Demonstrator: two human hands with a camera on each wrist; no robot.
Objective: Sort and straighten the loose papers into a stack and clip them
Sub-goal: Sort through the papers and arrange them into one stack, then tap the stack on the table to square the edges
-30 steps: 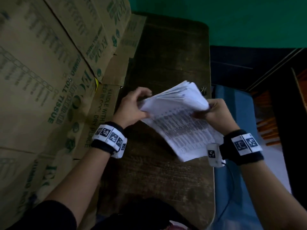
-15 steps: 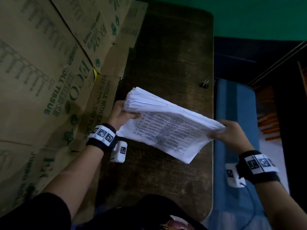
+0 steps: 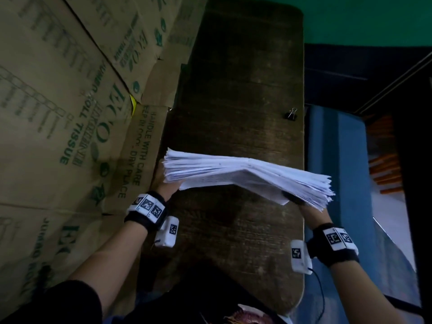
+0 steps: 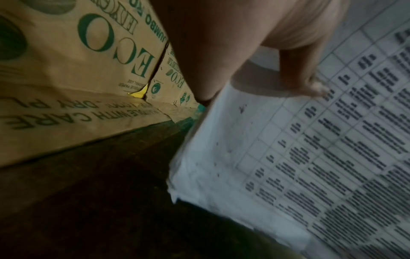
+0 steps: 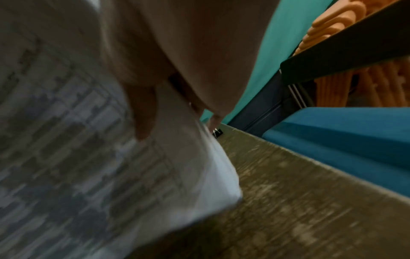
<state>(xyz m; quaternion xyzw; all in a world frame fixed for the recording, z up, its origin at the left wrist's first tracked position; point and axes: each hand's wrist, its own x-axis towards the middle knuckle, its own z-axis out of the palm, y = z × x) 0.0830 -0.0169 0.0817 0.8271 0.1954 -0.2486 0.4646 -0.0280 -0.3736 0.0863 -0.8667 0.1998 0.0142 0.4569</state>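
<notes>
A thick stack of white printed papers (image 3: 245, 174) is held edge-up above the dark wooden table (image 3: 245, 78), its sheets uneven at both ends. My left hand (image 3: 163, 183) grips the stack's left end; the left wrist view shows my thumb lying on the printed face of the papers (image 4: 288, 157). My right hand (image 3: 301, 206) holds the right end from below, with fingers against the papers (image 5: 88, 140) in the right wrist view. A small black binder clip (image 3: 291, 115) lies on the table near its right edge, well beyond the stack; the clip (image 5: 217, 132) also shows past my right fingers.
Cardboard cartons (image 3: 70, 113) printed in green stand along the table's left side. A blue surface (image 3: 339, 171) runs beside the table's right edge, with orange objects (image 3: 383, 169) farther right. A green wall (image 3: 350, 17) is behind.
The stack has been turned from lying tilted with its printed face up to standing on its long edge. Both hands have spread apart to its two ends and moved toward me.
</notes>
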